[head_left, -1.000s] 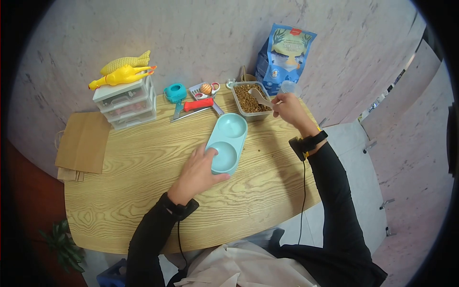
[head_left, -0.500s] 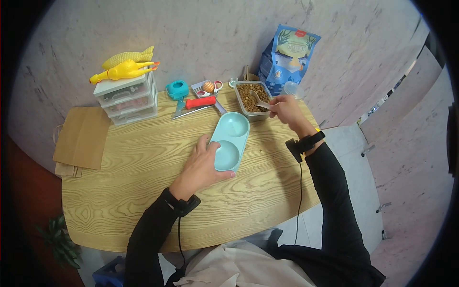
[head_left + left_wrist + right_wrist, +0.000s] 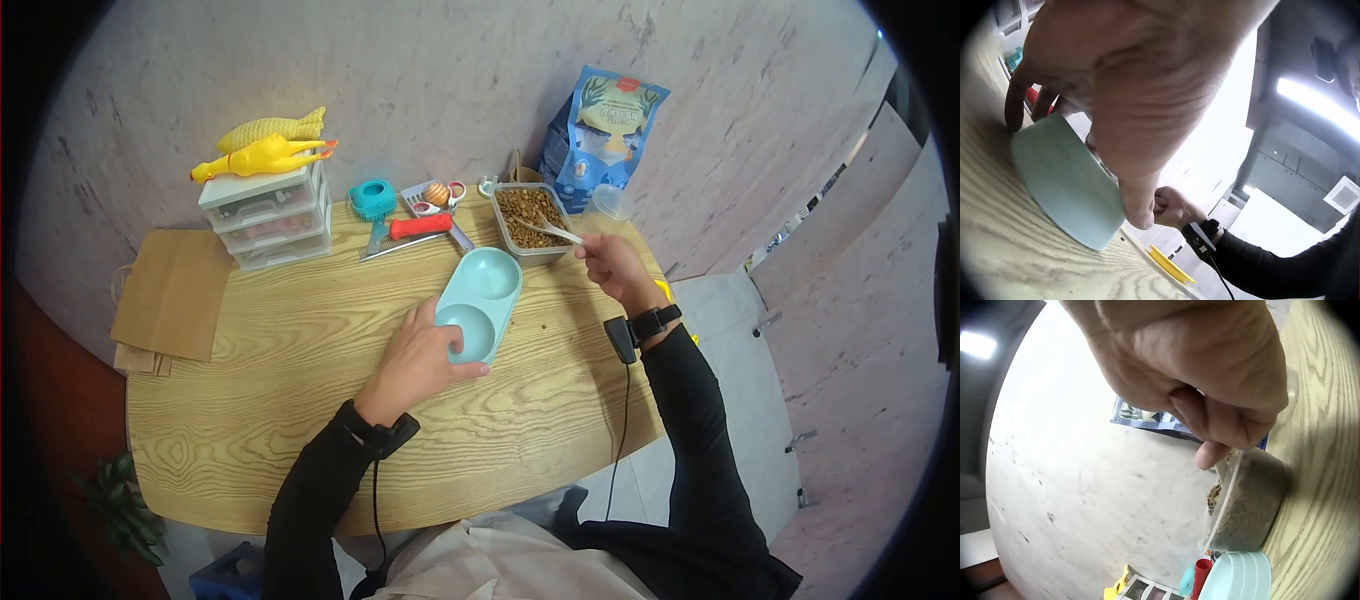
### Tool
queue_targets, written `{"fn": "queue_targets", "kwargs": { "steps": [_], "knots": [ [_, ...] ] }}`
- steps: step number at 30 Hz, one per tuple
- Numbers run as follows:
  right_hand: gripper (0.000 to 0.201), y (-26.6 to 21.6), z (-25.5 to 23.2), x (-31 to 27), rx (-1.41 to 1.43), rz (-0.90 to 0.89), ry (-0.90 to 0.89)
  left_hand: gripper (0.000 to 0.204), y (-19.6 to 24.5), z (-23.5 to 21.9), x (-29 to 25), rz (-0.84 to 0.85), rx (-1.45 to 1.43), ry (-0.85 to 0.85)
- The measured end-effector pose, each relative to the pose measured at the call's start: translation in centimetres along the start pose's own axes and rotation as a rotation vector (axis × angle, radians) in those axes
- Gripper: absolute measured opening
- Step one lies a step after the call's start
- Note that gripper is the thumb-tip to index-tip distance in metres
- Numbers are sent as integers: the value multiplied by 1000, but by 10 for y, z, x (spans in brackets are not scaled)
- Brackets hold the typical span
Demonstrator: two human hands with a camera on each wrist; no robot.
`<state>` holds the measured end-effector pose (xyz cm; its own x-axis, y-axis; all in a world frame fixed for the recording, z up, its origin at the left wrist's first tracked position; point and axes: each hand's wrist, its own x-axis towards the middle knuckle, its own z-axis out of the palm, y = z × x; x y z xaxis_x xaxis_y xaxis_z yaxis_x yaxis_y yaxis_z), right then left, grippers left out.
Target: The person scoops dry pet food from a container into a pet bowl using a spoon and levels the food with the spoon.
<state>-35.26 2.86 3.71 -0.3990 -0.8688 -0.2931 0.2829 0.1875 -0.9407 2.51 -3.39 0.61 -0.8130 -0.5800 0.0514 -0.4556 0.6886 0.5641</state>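
Note:
My left hand [image 3: 415,355] grips the near end of a pale turquoise double pet bowl [image 3: 492,273], its thumb at the near edge and fingers over the left rim. Both round hollows hold no food. In the left wrist view, the bowl's side wall [image 3: 1066,181] stands on the wood under the fingers. My right hand [image 3: 615,266] pinches the handle of a light-coloured spoon [image 3: 560,233]. The spoon's bowl is sunk in brown kibble [image 3: 522,208], inside a clear plastic tub [image 3: 541,257] behind the pet bowl. Fingers cover the handle's end.
A blue food bag [image 3: 605,140] and a clear round container [image 3: 610,203] stand behind the right hand. Left of the tub lie scissors [image 3: 455,192], a red-handled comb [image 3: 420,227] and a teal brush [image 3: 372,198]. White drawers [image 3: 265,215] carry yellow toys [image 3: 265,157]; paper bags [image 3: 170,295] lie left.
The right hand has shifted slightly right and toward the body, with the spoon now lower and deeper in the kibble. The left hand keeps its grip on the pet bowl.

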Motion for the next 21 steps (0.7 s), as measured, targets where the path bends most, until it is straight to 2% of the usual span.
{"fn": "queue_targets", "kwargs": {
  "steps": [4, 7, 9, 13, 15, 16, 18, 21],
  "knots": [
    [11, 4, -4, 5, 13, -20, -7, 54, -4, -13, -2, 9, -67, -79],
    [12, -4, 3, 2, -114, -98, 34, 60, -4, -15, -3, -25, 31, -114],
    [12, -15, 12, -2, -382, -197, 146, 72, -3, -8, -8, 18, 82, 92],
    [13, -16, 12, -2, -388, -171, 159, 83, 12, -8, -5, 7, -8, 19],
    [14, -5, -1, 4, -113, -92, 1, 86, 14, -7, 0, -53, -27, -23],
    [14, 0, -4, 5, -114, -93, 2, 86, 13, -8, 1, -52, -28, -22],
    [14, 12, -10, 8, 94, -70, -8, 88, 5, -9, 2, -21, -27, -11],
    [14, 18, -14, 0, 70, -116, -21, 89, -16, -3, 3, 36, 40, 41]
  ]
}}
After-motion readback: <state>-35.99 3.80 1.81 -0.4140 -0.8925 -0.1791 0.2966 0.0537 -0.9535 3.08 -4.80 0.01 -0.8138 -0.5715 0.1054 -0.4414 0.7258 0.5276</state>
